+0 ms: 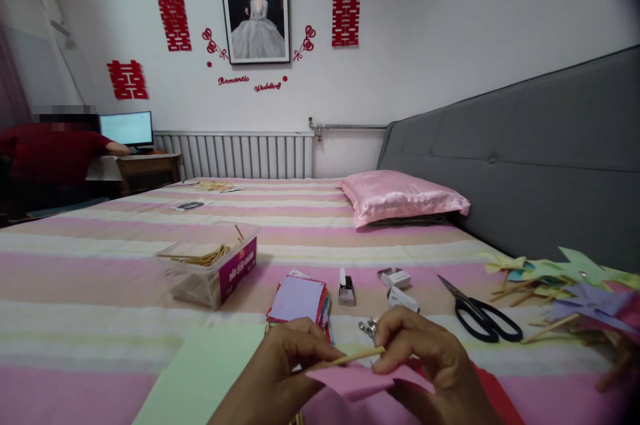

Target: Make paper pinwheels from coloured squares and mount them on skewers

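My left hand (293, 362) is closed around a thin wooden stick (359, 356), fingers pinched near the folded pink paper (353, 382). At the stick's other end, my right hand (430, 362) is closed, with thumb and fingers on the stick and the pink paper, which looks like a pinwheel. The stick lies across the paper's upper side. Just beyond the right fingers sit small metal pins (369, 327). A stack of coloured paper squares (299, 298) lies past my left hand. Pale green sheets (205, 372) and red paper (493, 388) lie beside my forearms.
A clear plastic box (215, 272) of sticks stands left. Small opened boxes (346, 288), black scissors (483, 315) and finished paper pinwheels (583, 285) lie on the striped bed. A pink pillow (405, 197) is by the grey headboard (540, 152). A person (55, 155) sits near a monitor.
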Motion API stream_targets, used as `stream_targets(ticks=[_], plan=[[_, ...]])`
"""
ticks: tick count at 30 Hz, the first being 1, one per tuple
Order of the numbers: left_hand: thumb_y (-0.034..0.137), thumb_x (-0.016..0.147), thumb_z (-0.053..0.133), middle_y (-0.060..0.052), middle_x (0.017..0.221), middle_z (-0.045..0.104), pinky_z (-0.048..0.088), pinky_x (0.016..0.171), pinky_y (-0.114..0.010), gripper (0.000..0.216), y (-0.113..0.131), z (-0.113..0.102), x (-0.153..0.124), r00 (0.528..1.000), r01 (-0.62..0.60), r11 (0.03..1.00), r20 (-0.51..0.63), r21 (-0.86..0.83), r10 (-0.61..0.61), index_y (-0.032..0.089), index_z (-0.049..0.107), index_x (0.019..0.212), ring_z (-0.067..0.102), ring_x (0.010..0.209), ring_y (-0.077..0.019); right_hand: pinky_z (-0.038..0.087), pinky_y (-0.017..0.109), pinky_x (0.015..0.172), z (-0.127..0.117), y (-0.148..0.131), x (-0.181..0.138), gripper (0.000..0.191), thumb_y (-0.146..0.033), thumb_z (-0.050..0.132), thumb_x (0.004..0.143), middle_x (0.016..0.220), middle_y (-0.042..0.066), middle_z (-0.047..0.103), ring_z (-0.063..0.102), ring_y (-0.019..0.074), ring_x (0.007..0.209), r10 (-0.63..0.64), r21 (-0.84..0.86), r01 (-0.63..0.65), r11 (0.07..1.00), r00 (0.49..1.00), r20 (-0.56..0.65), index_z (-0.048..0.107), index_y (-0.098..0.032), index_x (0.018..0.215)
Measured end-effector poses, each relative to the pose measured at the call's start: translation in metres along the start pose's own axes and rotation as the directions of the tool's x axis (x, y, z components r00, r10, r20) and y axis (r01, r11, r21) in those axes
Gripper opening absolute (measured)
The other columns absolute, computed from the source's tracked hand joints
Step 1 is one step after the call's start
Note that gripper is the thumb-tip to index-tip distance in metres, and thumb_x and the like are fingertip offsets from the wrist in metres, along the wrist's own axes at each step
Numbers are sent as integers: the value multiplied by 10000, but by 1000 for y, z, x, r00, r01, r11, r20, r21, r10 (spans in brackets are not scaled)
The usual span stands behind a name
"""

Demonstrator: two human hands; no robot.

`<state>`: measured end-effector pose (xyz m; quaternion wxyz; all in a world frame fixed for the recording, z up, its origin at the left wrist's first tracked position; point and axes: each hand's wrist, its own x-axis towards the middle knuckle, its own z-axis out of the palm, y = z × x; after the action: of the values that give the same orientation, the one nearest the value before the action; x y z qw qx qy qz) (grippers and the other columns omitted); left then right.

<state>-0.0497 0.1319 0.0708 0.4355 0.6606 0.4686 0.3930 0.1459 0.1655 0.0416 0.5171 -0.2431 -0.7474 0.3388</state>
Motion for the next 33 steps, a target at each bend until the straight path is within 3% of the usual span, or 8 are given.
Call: stream_targets(ticks=[9,19,26,33], plan=[[208,709,634,-4,714,597,379,651,-229,110,-2,-1,-1,1000,1,999,-30,52,0,247,735,729,532,724,-137,455,263,591,-1,4,0,99,-166,702,646,757,27,576,594,163,659,-62,-8,62,998,998,7,708,-255,687],[246,719,634,4,700,575,359,644,-231,104,-3,-1,0,1000,3,996,-4,87,-3,259,737,724,512,718,-130,466,243,607,0,8,-1,124,-152,729,619,771,19,592,601,155,678,-103,-13,103,995,994,22,700,-242,699],[273,704,655,-8,719,593,371,637,-243,92,-4,0,-1,1000,-12,999,5,39,12,247,739,732,534,731,-145,474,205,598,-1,7,0,204,-54,713,596,774,11,592,614,130,670,-180,-41,181,983,983,33,689,-218,715],[245,708,651,-25,756,622,390,650,-259,110,-7,0,0,1000,-22,1000,-13,-15,22,238,736,778,558,739,-155,477,218,622,-1,11,-1,132,-157,723,640,796,7,578,605,133,700,-186,-21,186,982,982,31,688,-235,741]])
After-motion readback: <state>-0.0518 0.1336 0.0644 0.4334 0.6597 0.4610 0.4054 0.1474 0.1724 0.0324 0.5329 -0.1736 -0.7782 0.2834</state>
